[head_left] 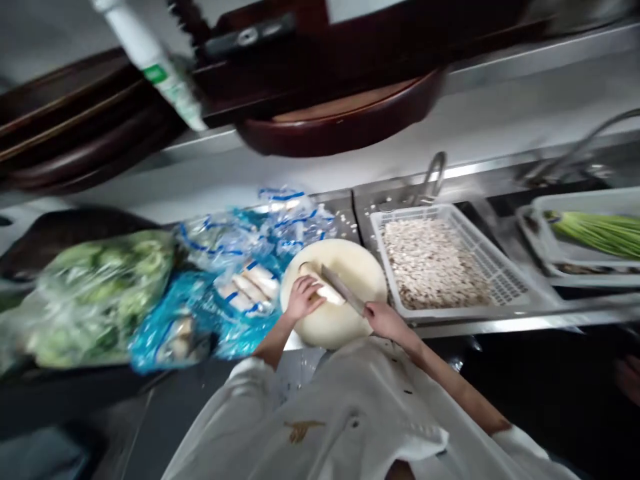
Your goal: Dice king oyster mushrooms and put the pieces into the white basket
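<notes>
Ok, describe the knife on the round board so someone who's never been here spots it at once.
Find the round cream board, just left of the white basket of chopped pieces. On it, beside the pale food under the left hand, is the knife, its handle in the right hand. Its grey blade stands out against the cream board and pale food.

Cream board [325, 328]; white food piece [331, 292]; grey knife blade [343, 288]; blue bag [193, 293]; white basket [504, 283], grid-patterned.
</notes>
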Available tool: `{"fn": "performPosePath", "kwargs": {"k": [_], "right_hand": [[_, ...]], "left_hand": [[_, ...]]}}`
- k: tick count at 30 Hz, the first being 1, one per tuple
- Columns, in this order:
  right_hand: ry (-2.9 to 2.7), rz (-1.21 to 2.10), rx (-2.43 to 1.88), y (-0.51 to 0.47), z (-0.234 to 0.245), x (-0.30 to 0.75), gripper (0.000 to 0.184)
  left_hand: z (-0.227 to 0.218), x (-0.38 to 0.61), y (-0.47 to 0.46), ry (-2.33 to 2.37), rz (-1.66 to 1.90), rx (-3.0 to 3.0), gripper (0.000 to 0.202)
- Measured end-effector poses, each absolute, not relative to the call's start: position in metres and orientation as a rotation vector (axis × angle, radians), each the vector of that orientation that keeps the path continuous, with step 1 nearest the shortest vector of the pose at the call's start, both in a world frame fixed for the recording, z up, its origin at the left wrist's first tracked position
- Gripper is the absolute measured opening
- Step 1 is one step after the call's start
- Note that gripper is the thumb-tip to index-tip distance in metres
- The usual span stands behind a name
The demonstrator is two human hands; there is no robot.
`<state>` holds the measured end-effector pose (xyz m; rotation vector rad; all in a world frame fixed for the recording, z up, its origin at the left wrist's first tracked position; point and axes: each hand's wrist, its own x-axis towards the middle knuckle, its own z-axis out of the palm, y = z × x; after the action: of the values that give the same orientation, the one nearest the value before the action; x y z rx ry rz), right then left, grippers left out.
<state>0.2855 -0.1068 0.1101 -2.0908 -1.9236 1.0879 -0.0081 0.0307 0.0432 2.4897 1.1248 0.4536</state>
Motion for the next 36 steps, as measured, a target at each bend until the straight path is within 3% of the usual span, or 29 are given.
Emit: {"fn": "performPosePath", "kwargs": {"k": [5, 16, 36], "right_hand": [[-2.030, 0.871, -2.201, -0.101, 0.122, 0.258, 0.032], [-2.200, 0.775, -2.334, -0.095, 0.158, 0.219, 0.036], [-2.118, 1.025, -2.247, -0.089, 0.157, 0.207, 0.041]], "left_hand": [[0.028, -0.014, 0.046, 1.126, 0.488, 2.504, 0.049], [0.014, -0.014, 0.053, 0.995, 0.745, 2.508, 0.044], [-0.009, -0.022, 0.061, 1.022, 0.749, 2.551, 0.048]]}}
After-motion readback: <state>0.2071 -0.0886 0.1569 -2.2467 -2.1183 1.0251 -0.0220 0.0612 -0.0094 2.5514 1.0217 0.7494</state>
